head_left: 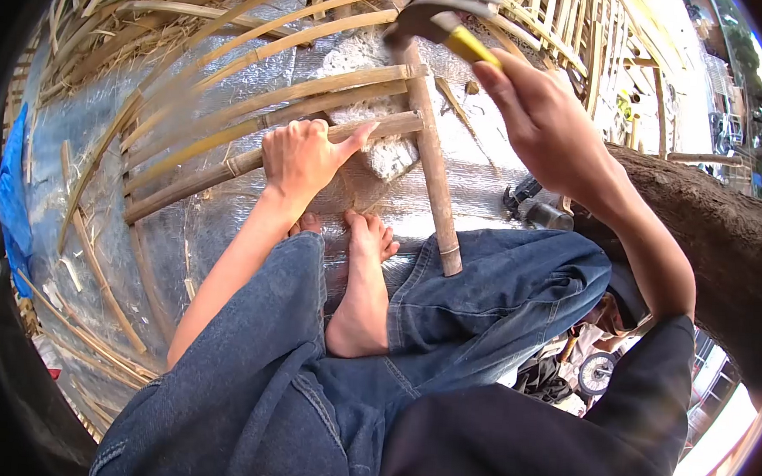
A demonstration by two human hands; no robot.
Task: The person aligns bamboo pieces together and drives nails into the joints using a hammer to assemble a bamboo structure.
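My right hand (549,122) is wrapped around the yellow handle of a claw hammer (469,44), raised at the top of the view. My left hand (300,161) grips the nearest bamboo pole (197,179) of a bamboo frame, its thumb lying along the pole toward the joint. The ends of several bamboo pieces meet a bamboo crosspiece (437,176), whose near end rests by my knee. Beneath the frame near that joint sits a rough pale concrete block (392,157). Whether a nail stands at the joint, I cannot tell.
Shiny foil sheeting (249,247) covers the ground under my bare foot (362,289). Split bamboo strips (99,282) lie at left near a blue tarp (16,189). A thick log (697,205) runs along the right, with a dark tool and clear container (546,215) before it.
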